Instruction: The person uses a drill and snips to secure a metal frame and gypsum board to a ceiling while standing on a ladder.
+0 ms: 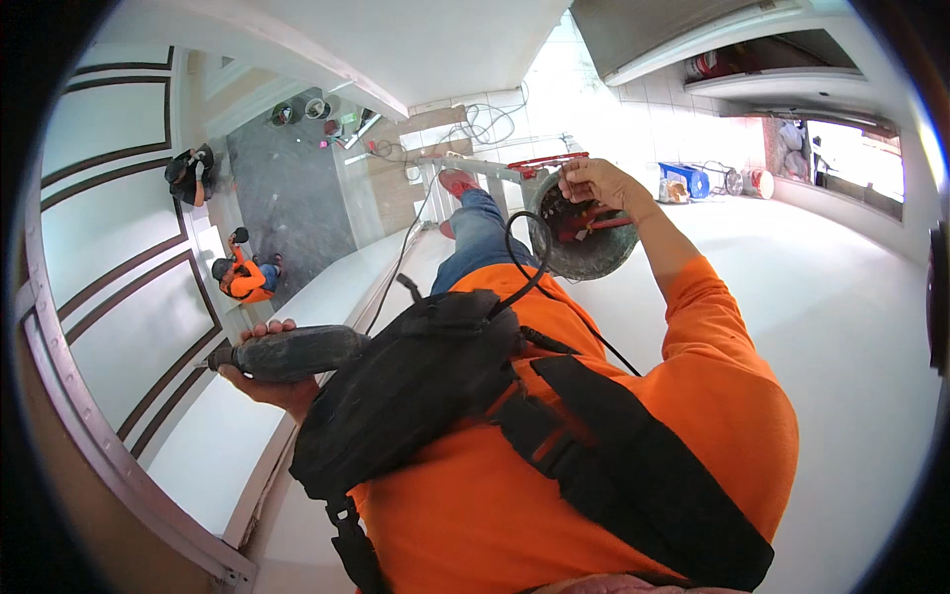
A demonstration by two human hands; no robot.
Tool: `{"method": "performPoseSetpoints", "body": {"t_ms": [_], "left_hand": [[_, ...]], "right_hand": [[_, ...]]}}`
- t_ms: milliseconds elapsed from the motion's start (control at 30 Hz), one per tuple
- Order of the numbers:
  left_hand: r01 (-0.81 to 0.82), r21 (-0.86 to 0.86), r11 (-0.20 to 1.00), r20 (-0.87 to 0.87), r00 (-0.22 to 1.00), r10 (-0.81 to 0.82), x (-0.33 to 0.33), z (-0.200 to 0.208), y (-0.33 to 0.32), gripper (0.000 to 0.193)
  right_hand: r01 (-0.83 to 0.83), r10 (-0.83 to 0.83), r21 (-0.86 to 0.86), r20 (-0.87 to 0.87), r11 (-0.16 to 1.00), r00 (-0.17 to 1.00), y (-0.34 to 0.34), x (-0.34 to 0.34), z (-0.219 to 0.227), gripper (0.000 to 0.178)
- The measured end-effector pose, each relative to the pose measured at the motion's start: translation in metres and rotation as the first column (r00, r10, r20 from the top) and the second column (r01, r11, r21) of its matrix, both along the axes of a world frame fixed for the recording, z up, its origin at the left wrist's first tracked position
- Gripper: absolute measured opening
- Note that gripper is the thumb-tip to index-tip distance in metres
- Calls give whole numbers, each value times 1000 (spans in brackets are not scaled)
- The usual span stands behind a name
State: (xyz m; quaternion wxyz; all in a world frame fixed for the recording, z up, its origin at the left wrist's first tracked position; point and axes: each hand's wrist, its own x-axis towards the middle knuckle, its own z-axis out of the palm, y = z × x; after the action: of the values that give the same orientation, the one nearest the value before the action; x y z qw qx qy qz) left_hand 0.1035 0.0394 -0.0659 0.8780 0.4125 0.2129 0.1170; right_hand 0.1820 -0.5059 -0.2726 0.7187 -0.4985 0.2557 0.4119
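My left hand (272,381) is wrapped round a dark, elongated tool (302,353) with a narrow tip pointing left; its exact kind is not clear. The tool's right end meets the black bag (416,386) strapped across my chest. Over the rim of a dark bucket (584,255), my right hand (592,181) has its fingers bent and pinched together. Whatever they hold, if anything, is too small to tell. Inside the bucket lie red-handled items (599,226), partly in shadow. A black cable (513,238) loops between the bag and the bucket.
A metal ladder (485,168) with red parts stands beside the bucket. Below left are a person in orange (247,280) and another in dark clothes (190,175). Loose cords (485,121) lie on the floor; a blue container (685,180) stands by the far wall. Panelled wall (119,228) at left.
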Motion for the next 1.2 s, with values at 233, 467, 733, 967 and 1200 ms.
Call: {"method": "performPoseSetpoints", "body": {"t_ms": [233, 467, 733, 967, 1200], "left_hand": [[275, -148, 950, 249, 940, -233, 27, -6, -12, 81], [398, -188, 898, 74, 918, -391, 66, 3, -41, 56], [176, -278, 944, 120, 982, -148, 61, 36, -61, 36], [116, -363, 925, 413, 909, 48, 29, 51, -24, 35], [-61, -304, 951, 425, 885, 193, 6, 62, 0, 43]], "right_hand": [[122, -262, 462, 254, 879, 931, 143, 92, 79, 11], [-288, -2, 205, 818, 935, 576, 303, 103, 238, 9], [-544, 307, -185, 941, 818, 143, 378, 115, 302, 18], [-557, 64, -220, 956, 801, -286, 497, 114, 397, 31], [-572, 56, -231, 950, 787, -307, 590, 105, 449, 24]]}}
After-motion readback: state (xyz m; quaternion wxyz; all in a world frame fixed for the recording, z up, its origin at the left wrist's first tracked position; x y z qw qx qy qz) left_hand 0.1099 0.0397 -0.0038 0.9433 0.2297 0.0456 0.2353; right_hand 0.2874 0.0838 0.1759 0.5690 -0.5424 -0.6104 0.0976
